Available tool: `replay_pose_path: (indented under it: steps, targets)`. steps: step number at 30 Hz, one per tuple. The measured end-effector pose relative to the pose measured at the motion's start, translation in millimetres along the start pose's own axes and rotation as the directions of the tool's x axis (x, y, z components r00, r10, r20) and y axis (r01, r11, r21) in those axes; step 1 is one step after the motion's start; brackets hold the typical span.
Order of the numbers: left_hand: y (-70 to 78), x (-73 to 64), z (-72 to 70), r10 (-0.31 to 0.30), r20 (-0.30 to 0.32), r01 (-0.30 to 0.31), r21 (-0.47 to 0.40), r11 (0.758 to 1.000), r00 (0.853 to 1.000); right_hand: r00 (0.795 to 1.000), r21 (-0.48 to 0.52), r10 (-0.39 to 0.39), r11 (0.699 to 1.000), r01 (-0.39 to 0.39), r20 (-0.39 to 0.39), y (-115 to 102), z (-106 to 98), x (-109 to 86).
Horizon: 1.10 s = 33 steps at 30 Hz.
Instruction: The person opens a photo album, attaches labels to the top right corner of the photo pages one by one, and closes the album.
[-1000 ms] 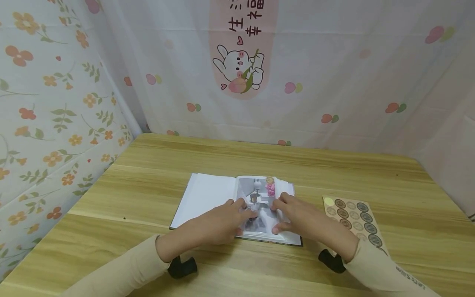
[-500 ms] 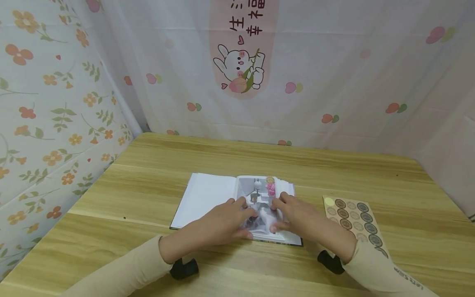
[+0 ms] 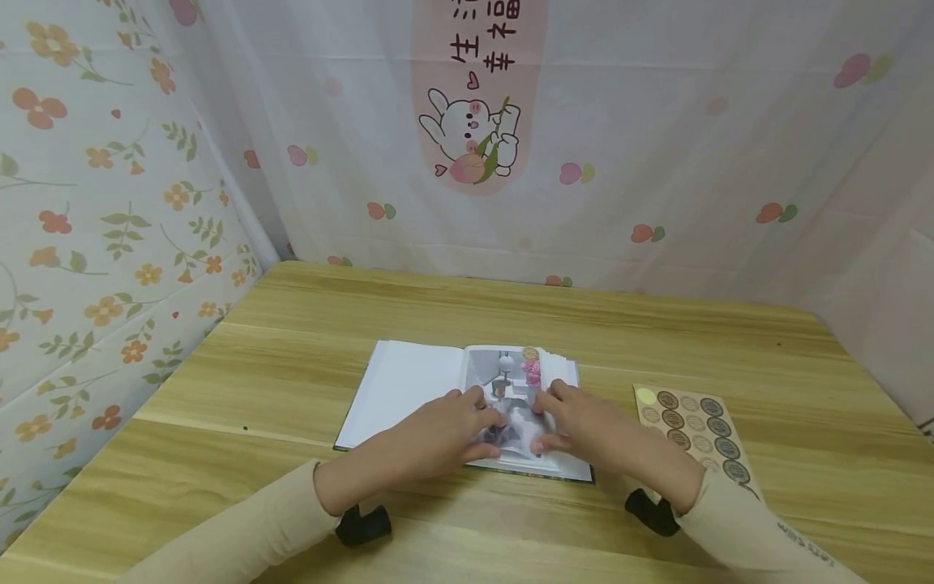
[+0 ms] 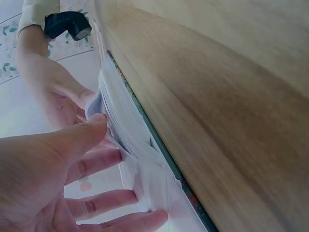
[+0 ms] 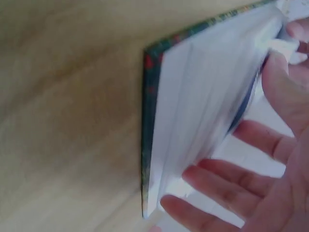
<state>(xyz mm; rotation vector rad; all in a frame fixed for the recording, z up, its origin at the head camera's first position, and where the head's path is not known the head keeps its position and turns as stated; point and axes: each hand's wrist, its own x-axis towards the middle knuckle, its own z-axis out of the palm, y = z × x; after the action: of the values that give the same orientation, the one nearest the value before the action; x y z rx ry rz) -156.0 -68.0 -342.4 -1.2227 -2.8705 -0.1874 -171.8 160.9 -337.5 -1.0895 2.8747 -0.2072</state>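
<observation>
Head view: an open photo album point(image 3: 409, 389) is laid on the wood-grain surface point(image 3: 452, 312), its right page placed directly under a person's two grips. On that page a grey-toned photo point(image 3: 521, 422) is framed between the left grip point(image 3: 441, 434) and the right grip point(image 3: 594, 422). Pink flowers point(image 3: 533, 372) and a round sticker point(image 3: 530, 354) are shown just beyond the right grip, at the page's far corner. The blank left page is seen to the left of the left grip, partly covered by it.

Left wrist view: the left grip is held spread, its fingers loosely bent and rested on the page, the thumb set against the page's near edge. A glossy sheet is bowed upward between the two thumbs.

Right wrist view: the right grip is likewise held wide, its fingers spaced apart and touched to the page, the thumb laid at the edge. The patterned green cover point(image 5: 151, 96) is seen below the pages, well apart from the fingers.

To the right of the right grip, a sheet of round stickers point(image 3: 700, 422) is partly hidden by the right forearm. A small black device point(image 3: 363, 526) is worn at the left wrist, and another point(image 3: 652, 512) at the right.
</observation>
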Motion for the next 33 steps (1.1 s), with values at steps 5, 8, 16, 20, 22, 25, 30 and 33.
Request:
replay_pose_path:
  steps: [5,8,16,20,22,25,30,33]
  targets:
    - [0.3,0.0,-0.5,0.012,-0.008,-0.012,-0.007,1.0,1.0,0.998,0.124,-0.014,0.992,0.006,0.06,7,-6,-3.3]
    - [0.1,0.3,-0.9,0.023,-0.01,-0.023,-0.007,1.0,1.0,0.996,0.188,-0.012,0.982,-0.005,0.091,11,-9,-5.1]
    - [-1.4,0.2,-3.2,0.023,0.021,-0.023,-0.032,0.999,1.0,0.988,0.303,0.009,0.951,-0.056,0.154,18,-12,-4.6]
    - [-2.4,0.7,-4.6,0.022,0.038,-0.02,-0.043,0.999,0.999,0.985,0.334,0.012,0.94,-0.069,0.17,20,-14,-5.3]
    - [-2.9,1.2,-4.6,0.02,0.043,-0.018,-0.044,0.999,0.999,0.985,0.333,0.003,0.941,-0.06,0.171,20,-16,-6.6]
    - [-3.7,1.7,-4.4,0.019,0.05,-0.017,-0.056,0.998,0.999,0.981,0.306,-0.004,0.95,-0.056,0.194,20,-18,-8.6]
    - [-5.8,1.4,-3.3,0.018,0.058,-0.013,-0.083,0.997,0.998,0.971,0.255,0.031,0.962,-0.093,0.237,16,-17,-9.8]
    - [-7.9,0.1,-2.1,0.024,0.047,-0.019,-0.102,0.995,0.999,0.966,0.262,0.098,0.951,-0.162,0.24,14,-15,-8.8]
